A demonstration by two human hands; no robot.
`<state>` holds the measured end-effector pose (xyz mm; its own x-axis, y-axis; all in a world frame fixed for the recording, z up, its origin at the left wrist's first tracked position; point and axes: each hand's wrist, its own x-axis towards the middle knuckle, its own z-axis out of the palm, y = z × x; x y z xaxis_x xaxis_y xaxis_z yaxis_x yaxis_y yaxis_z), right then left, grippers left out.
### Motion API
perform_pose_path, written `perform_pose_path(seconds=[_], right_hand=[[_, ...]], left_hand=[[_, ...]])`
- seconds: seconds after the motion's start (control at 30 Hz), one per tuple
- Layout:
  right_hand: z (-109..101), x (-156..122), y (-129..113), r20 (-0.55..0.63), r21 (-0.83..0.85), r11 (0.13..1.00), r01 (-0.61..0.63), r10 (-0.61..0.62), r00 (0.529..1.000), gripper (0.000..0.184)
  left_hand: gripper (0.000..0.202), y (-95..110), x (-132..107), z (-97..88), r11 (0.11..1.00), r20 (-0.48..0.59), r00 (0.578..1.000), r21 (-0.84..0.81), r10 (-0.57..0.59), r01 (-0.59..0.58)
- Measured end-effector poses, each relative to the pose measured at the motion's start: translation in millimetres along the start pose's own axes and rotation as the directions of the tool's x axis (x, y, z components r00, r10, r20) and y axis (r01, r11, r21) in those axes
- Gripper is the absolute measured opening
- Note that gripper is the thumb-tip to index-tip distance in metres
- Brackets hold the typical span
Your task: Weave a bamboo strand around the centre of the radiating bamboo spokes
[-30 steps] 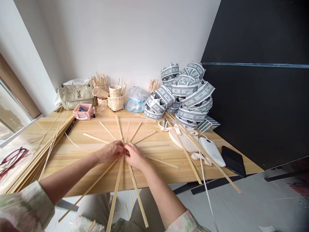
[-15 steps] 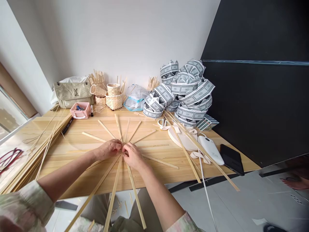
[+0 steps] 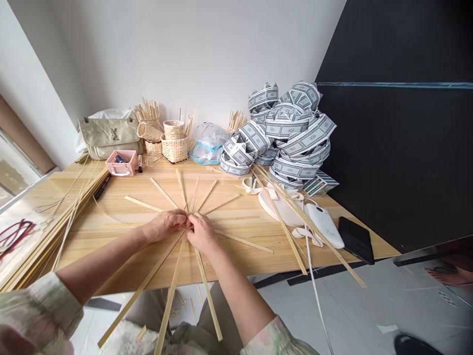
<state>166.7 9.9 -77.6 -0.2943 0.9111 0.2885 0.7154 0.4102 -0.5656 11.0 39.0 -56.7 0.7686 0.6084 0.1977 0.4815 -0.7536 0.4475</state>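
- The flat bamboo strips (image 3: 188, 197) lie in a star on a pale wooden bench (image 3: 244, 256), near its front edge and about midway along it. They cross at one central point, and the longest ones run out over the front edge.
- The left hand (image 3: 164, 226) comes in from the front left, its fingers closed over the crossing.
- The right hand (image 3: 201, 233) meets it from the front, bunched and pressed against the left fingertips. Both hands pinch the strips at the centre; how many each holds is hidden.
- Along the left edge lies a bundle of long bamboo strips (image 3: 62, 231).
- Along the back edge stand a beige quilted handbag (image 3: 109, 138), a pink plastic box (image 3: 121, 163), small woven baskets (image 3: 175, 148) and a plastic bag (image 3: 209, 144).
- In the back right corner rises a heap of grey patterned paper bands (image 3: 291, 133).
- Near the right edge lie a white handheld device (image 3: 325, 226) and a black phone (image 3: 355, 240).
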Motion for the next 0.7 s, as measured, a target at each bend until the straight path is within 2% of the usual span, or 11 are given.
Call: perform_pose_path(seconds=[0.27,0.6,0.7], right_hand=[[-17.6,-5.7,9.0,0.116,0.175,0.981,0.086,-0.107,0.987,0.019],[-13.0,-6.6,5.2,0.095,0.098,0.994,0.045,-0.054,0.994,0.022],[-19.2,-1.8,5.7,0.148,0.095,0.994,0.062,-0.076,0.986,0.023]], left_hand=[[0.017,4.0,-0.4,2.3,0.997,-0.024,0.998,0.054,-0.051,0.052],[0.016,3.8,-4.8,9.5,0.990,-0.057,0.993,0.086,-0.108,0.113],[0.013,7.1,-3.3,12.4,0.983,-0.060,0.989,0.114,-0.138,0.144]])
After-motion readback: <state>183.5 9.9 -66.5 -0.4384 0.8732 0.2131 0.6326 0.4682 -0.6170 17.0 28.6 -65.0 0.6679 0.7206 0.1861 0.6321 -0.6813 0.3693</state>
